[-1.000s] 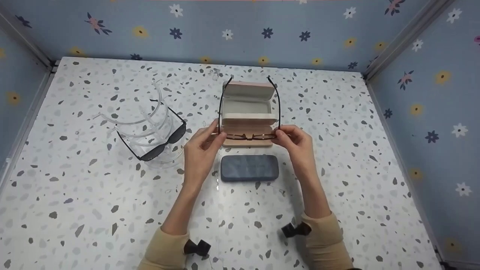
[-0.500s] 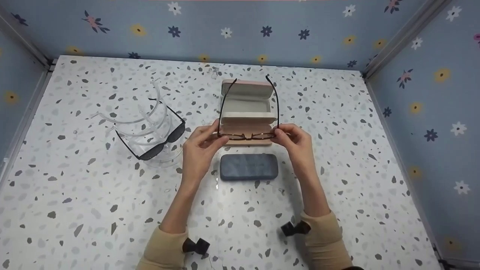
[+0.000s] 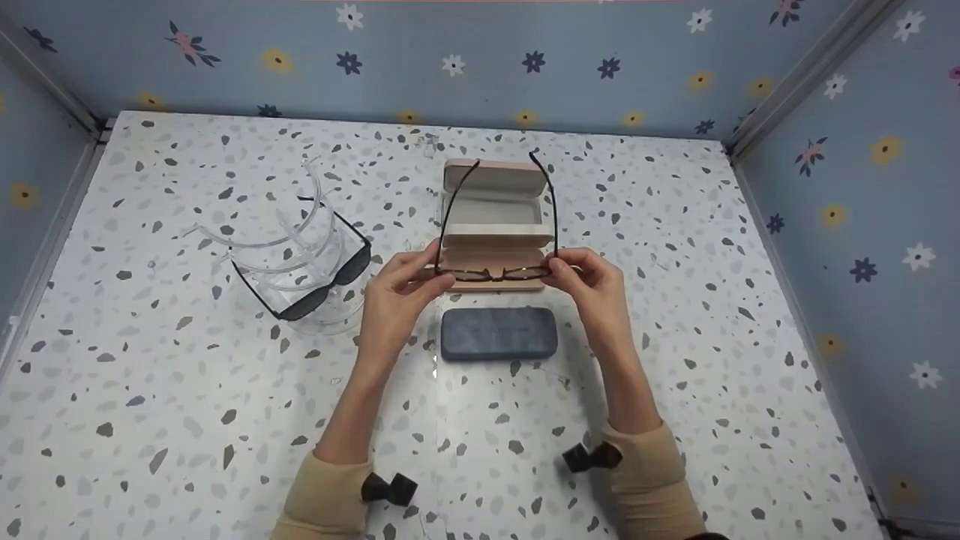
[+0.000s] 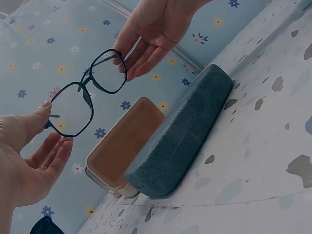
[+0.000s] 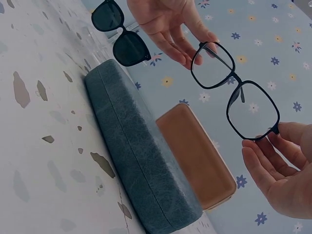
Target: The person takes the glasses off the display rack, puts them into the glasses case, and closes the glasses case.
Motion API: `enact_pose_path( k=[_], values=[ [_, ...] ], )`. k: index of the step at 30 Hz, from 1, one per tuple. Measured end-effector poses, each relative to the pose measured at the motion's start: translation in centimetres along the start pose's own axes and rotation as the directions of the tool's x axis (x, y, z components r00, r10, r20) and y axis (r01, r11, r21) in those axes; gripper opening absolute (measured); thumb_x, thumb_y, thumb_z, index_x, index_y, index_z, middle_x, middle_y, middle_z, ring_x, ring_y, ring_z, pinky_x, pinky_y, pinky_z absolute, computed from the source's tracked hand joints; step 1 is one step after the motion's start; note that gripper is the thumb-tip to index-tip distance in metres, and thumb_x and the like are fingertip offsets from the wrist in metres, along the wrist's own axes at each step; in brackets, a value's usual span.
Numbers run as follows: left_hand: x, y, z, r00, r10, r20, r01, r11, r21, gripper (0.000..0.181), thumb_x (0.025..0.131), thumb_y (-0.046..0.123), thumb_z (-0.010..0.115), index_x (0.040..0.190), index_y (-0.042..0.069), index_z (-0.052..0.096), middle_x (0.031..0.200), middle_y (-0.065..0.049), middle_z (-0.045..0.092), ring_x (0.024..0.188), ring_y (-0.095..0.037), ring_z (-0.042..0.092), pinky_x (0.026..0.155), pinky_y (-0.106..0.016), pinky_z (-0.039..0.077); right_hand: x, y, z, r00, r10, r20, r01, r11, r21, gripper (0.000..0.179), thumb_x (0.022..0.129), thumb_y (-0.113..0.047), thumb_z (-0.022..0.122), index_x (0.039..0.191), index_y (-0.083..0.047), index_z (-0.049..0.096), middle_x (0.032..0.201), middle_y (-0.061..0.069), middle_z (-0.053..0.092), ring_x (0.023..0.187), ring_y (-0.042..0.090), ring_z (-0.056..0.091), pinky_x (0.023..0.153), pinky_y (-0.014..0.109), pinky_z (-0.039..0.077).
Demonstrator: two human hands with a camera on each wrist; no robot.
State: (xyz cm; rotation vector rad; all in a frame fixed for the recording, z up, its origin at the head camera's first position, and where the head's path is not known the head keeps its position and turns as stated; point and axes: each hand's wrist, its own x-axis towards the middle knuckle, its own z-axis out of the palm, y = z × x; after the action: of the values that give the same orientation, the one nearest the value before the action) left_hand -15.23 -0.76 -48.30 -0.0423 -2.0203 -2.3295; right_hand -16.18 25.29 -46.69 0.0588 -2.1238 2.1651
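Eyeglasses with a dark frame and clear lenses [image 3: 465,275] are held level above the table, temples unfolded and pointing away from me. My left hand [image 3: 394,300] pinches the left end of the front frame between thumb and fingers. At the opposite end, my right hand [image 3: 592,289] pinches the frame near the hinge. Both grips also show in the left wrist view, where the clear lenses [image 4: 108,73] hang free of the cases. Below and behind the eyeglasses stands an open pink-and-tan case [image 3: 495,169] with a pale grey lining. Nearer me lies a shut blue-grey glasses case [image 3: 499,335].
Sunglasses [image 3: 307,304] with dark lenses sit on a clear plastic stand [image 3: 304,247] with curved arms, left of my left hand. The speckled white table [image 3: 712,337] meets flower-patterned panels [image 3: 487,67] at the back and sides.
The left temple's tip has swung inward, to the right, and the right tip has shifted slightly left. Both hands keep their hold on the eyeglasses and have barely moved.
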Motion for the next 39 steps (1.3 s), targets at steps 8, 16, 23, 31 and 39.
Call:
enact_pose_path(
  k=[8, 16, 23, 31, 39],
  values=[
    [0.0, 0.11, 0.01, 1.0, -0.01, 0.016, 0.01, 1.0, -0.026, 0.05, 0.086, 0.004, 0.082, 0.133, 0.013, 0.069, 0.122, -0.013, 0.066, 0.106, -0.022, 0.072, 0.092, -0.031, 0.062, 0.03, -0.16, 0.02, 1.0, -0.008, -0.006, 0.008, 1.0, 0.0, 0.014, 0.097, 0.0, 0.068, 0.106, 0.01, 0.069, 0.099, 0.01, 0.074, 0.09, 0.019, 0.076, 0.087, 0.036, 0.064],
    [0.08, -0.02, 0.08, 0.999, 0.009, 0.032, -0.009, 1.0, -0.026, 0.048, 0.086, 0.003, 0.081, 0.132, 0.011, 0.07, 0.123, -0.014, 0.066, 0.107, -0.028, 0.071, 0.093, -0.03, 0.062, -0.04, -0.22, -0.12, 1.0, -0.012, -0.002, 0.012, 1.0, -0.023, 0.016, 0.098, -0.004, 0.068, 0.108, 0.009, 0.069, 0.101, 0.011, 0.074, 0.092, 0.02, 0.076, 0.089, 0.036, 0.064],
    [-0.05, -0.08, -0.05, 0.999, 0.014, 0.049, -0.015, 1.0, 0.01, 0.047, 0.087, 0.009, 0.081, 0.132, 0.016, 0.071, 0.128, -0.017, 0.064, 0.106, -0.018, 0.069, 0.096, -0.028, 0.06, -0.07, -0.07, -0.15, 1.0, -0.009, -0.006, 0.009, 1.0, -0.009, 0.014, 0.098, -0.002, 0.067, 0.107, 0.009, 0.069, 0.101, 0.011, 0.073, 0.091, 0.02, 0.076, 0.09, 0.038, 0.064],
    [0.0, -0.1, 0.01, 0.999, 0.022, 0.048, -0.023, 1.0, 0.015, 0.045, 0.087, 0.008, 0.081, 0.131, 0.014, 0.072, 0.124, -0.008, 0.066, 0.104, -0.016, 0.069, 0.096, -0.026, 0.059, -0.09, -0.2, -0.08, 1.0, -0.012, -0.008, 0.012, 1.0, -0.005, 0.014, 0.097, -0.002, 0.068, 0.107, 0.009, 0.069, 0.101, 0.01, 0.074, 0.094, 0.029, 0.075, 0.09, 0.038, 0.064],
    [0.0, -0.19, 0.03, 0.998, 0.043, 0.052, -0.044, 0.999, 0.015, 0.043, 0.088, 0.007, 0.08, 0.129, 0.013, 0.072, 0.122, -0.007, 0.066, 0.102, -0.019, 0.068, 0.095, -0.026, 0.059, -0.08, -0.06, -0.11, 1.0, -0.021, -0.006, 0.021, 1.0, -0.011, 0.018, 0.097, -0.004, 0.069, 0.112, 0.007, 0.07, 0.103, 0.013, 0.074, 0.103, 0.054, 0.067, 0.09, 0.04, 0.064]
  ],
)
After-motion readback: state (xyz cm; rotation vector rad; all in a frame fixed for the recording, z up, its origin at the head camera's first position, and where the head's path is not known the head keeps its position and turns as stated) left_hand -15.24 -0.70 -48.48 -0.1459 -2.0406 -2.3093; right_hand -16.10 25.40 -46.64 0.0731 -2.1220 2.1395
